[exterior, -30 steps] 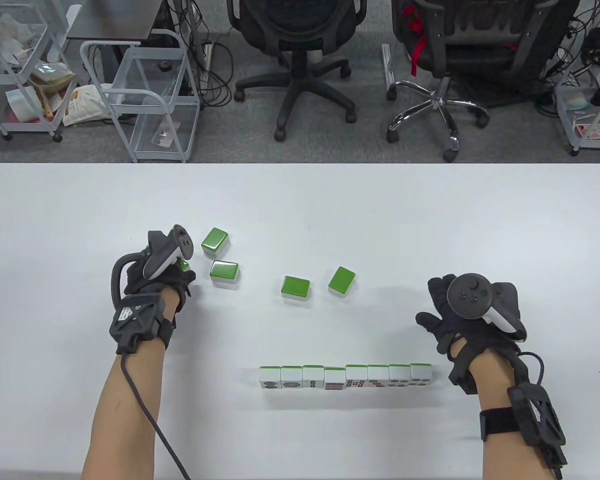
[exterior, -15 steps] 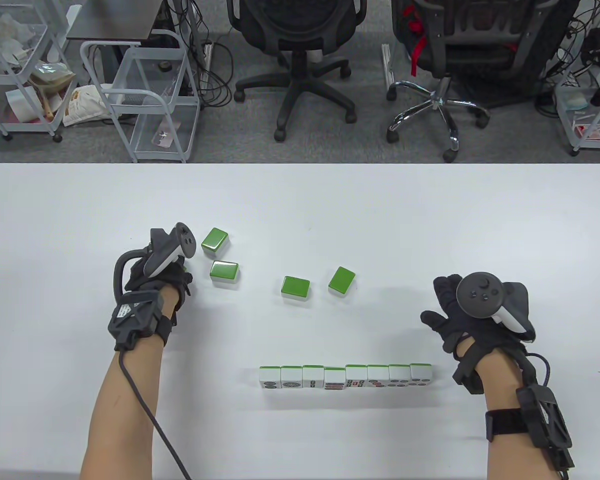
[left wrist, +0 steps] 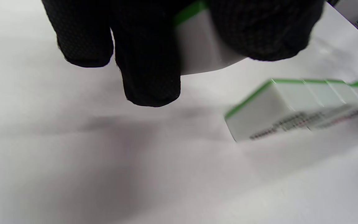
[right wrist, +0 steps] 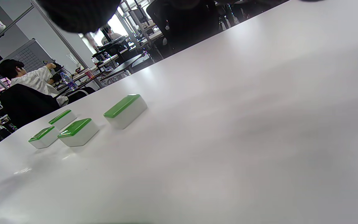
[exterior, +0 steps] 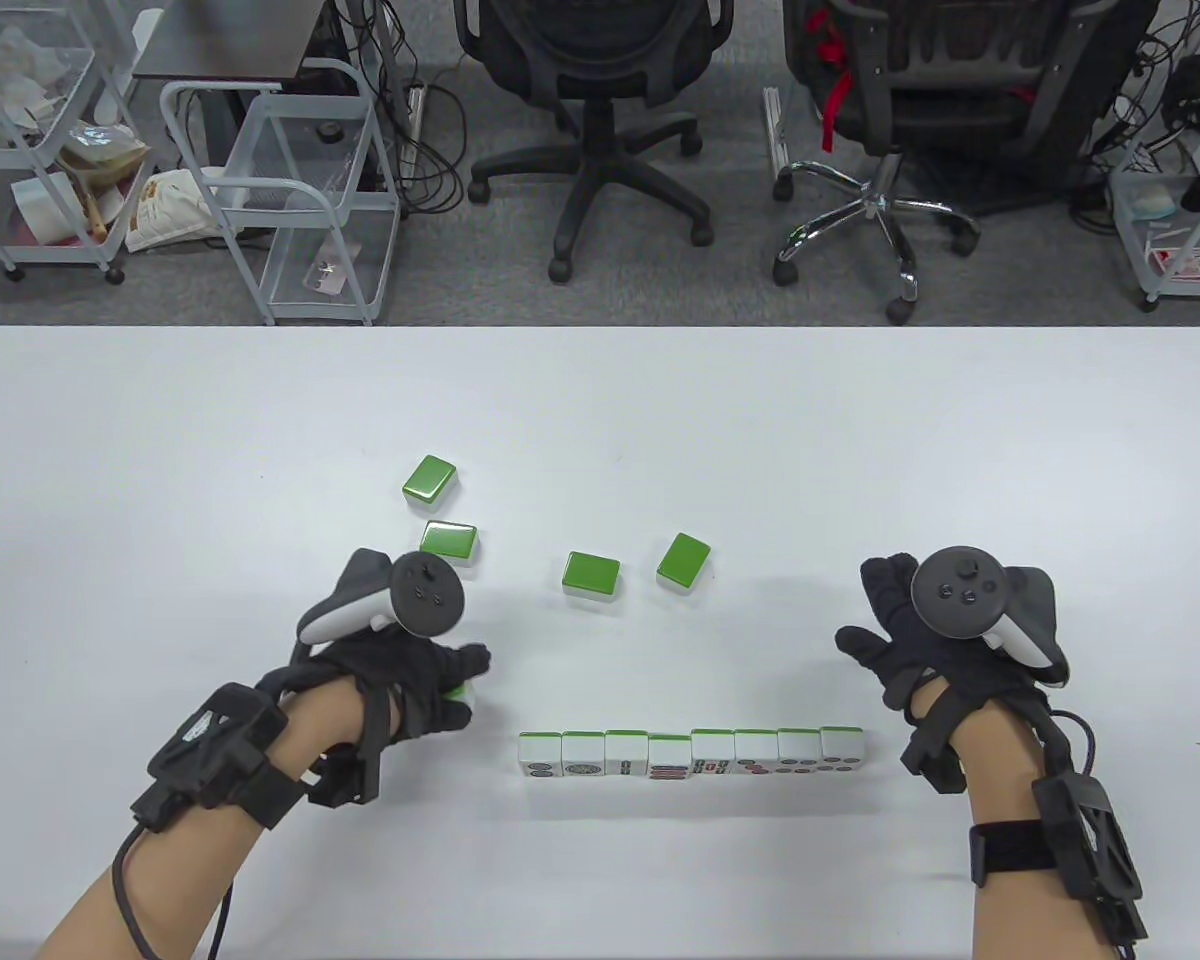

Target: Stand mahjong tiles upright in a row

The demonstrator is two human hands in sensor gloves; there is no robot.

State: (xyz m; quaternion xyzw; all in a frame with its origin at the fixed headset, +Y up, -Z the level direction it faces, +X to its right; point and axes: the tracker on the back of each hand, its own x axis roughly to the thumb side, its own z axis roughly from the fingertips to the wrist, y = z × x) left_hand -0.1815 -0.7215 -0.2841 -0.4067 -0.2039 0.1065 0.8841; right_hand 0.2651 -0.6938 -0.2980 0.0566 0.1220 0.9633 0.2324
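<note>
A row of several upright tiles [exterior: 691, 753] stands near the table's front, faces toward me. My left hand [exterior: 447, 690] grips a green-backed tile [exterior: 457, 692] just left of the row's left end; in the left wrist view the tile [left wrist: 202, 51] sits between my gloved fingers [left wrist: 148, 62], a little above the table, with the row [left wrist: 297, 105] to its right. Several loose tiles lie face down: [exterior: 430, 478], [exterior: 449, 543], [exterior: 591, 576], [exterior: 684, 560]. My right hand [exterior: 885, 625] is open and empty, right of the row's right end.
The white table [exterior: 860, 430] stretches wide behind the loose tiles. Office chairs [exterior: 600, 110] and wire carts [exterior: 290, 190] stand on the floor beyond its far edge. The right wrist view shows the loose tiles, the nearest [right wrist: 125, 110], on the bare tabletop.
My left hand has moved from the loose tiles at the left toward me and rightward, carrying a tile to the row's left end. My right hand has barely moved.
</note>
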